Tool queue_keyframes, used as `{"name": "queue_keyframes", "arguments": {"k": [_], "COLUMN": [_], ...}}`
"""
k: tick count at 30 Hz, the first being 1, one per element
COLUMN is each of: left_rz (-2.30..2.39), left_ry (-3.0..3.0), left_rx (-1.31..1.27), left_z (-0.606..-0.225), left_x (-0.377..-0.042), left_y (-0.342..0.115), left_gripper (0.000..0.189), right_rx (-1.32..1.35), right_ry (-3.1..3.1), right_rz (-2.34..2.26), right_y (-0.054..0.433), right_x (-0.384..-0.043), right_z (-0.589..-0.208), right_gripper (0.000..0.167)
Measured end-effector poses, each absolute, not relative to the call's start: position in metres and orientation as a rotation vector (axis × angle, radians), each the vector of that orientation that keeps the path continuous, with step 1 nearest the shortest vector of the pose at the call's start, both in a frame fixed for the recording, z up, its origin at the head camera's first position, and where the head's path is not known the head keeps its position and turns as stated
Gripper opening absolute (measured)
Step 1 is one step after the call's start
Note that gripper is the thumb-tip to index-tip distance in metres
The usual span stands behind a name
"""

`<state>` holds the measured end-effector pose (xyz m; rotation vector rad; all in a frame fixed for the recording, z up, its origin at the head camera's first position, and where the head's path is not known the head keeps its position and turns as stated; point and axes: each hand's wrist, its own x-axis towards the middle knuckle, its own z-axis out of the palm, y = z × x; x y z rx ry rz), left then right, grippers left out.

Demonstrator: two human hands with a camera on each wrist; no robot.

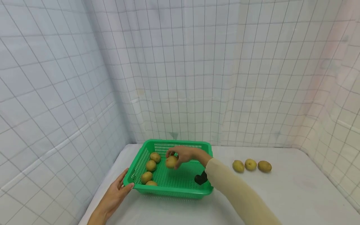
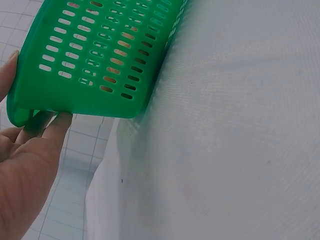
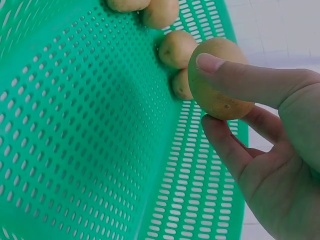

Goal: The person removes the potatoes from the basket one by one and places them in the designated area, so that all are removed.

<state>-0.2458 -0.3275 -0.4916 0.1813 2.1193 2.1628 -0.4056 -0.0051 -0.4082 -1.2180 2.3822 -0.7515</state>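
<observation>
A green plastic basket (image 1: 182, 189) with slotted walls stands on the white table. My left hand (image 1: 114, 194) holds its near left corner, the thumb on the rim (image 2: 22, 95) and the fingers under it. Over the basket's floor, my right hand (image 1: 184, 154) grips a potato (image 3: 220, 95) between the thumb and fingers. Several more potatoes lie along the basket's left side, among them one in the far left corner (image 1: 155, 157) and one farther forward (image 1: 146, 177). The near wall partly hides the nearest potato (image 1: 152, 183).
To the right of the basket, three potatoes (image 1: 250, 164) lie in a row on the white tabletop (image 1: 281, 193). White grid-patterned cloth (image 1: 182, 78) hangs behind the table and on both sides. A small black device (image 1: 201, 178) sits below my right wrist.
</observation>
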Motion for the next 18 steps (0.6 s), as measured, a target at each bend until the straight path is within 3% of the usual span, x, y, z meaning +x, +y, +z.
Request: {"name": "queue_keyframes", "arguments": {"k": [18], "left_rz": [2.164], "left_ry": [2.123], "left_rx": [0.197], "left_z": [-0.491], "left_x": [-0.244], "left_y": [-0.325], "left_gripper": [0.086], "right_rx": [-1.184], "right_ry": [2.445], "right_rz": [-0.765], "right_y": [0.031], "right_x": [-0.406], "right_z": [-0.399], "right_gripper": [0.053]}}
